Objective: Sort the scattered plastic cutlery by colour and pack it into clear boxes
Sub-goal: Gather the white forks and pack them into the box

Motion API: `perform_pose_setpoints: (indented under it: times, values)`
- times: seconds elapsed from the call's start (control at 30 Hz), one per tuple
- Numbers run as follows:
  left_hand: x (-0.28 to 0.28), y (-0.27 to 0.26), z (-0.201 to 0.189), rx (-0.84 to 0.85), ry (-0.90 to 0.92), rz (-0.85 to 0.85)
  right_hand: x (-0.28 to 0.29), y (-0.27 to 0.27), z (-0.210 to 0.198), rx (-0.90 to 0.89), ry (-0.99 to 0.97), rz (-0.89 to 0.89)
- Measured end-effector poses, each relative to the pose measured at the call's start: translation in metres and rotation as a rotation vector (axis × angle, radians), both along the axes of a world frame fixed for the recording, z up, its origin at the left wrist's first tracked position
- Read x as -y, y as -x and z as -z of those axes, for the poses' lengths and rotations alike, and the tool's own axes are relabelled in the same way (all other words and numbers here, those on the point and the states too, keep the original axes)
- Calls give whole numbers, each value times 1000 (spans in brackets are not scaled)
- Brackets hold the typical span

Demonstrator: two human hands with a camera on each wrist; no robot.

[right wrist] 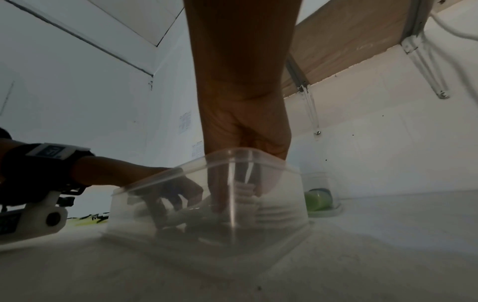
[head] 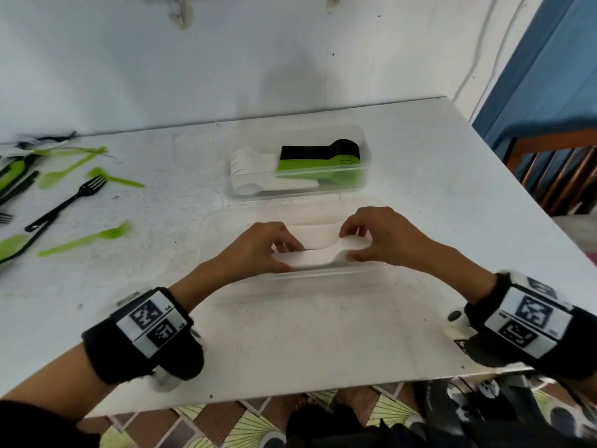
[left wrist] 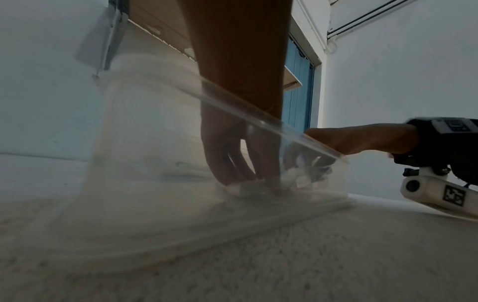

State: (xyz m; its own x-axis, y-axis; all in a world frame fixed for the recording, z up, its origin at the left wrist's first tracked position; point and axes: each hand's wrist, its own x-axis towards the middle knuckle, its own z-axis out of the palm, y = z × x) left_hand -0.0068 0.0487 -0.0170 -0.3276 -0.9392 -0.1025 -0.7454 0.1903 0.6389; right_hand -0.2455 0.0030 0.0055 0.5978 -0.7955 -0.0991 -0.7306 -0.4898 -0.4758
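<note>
You hold a stack of white spoons (head: 318,258) inside the near box (head: 206,240), which sits toward the tabletop's near edge, about midway along it. Your left hand (head: 258,245) pinches the handle end with curled fingers; your right hand (head: 371,236) curls thumb and fingers round the bowl end. Gripping both ends likely keeps the nested pieces squared up as they settle onto the box floor. How many spoons make up the stack cannot be told; the right wrist view shows only several layered edges.

The far box (head: 363,137), just behind the near one and toward the far edge, holds three colour groups side by side: white, green and black, each nested so they pack flat.

At the left edge loose cutlery (head: 74,195) is still unsorted: about five green pieces and at least two black forks, with more cut off by the frame.
</note>
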Motion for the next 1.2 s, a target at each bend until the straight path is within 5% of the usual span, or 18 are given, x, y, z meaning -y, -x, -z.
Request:
perform_pose_setpoints:
  times: [0.23,0.53,0.8,1.2]
  values:
    - [4,6,5,38,23,-12,-2,-4,3,-171,113,9]
    - [9,8,9,127,111,-42,2,-7,0,-176,86,-23]
    - [15,7,13,-17,24,-79,5,-6,1,-239,133,-97]
    - [17,8,16,-49,10,-138,36,8,1,173,4,-44]
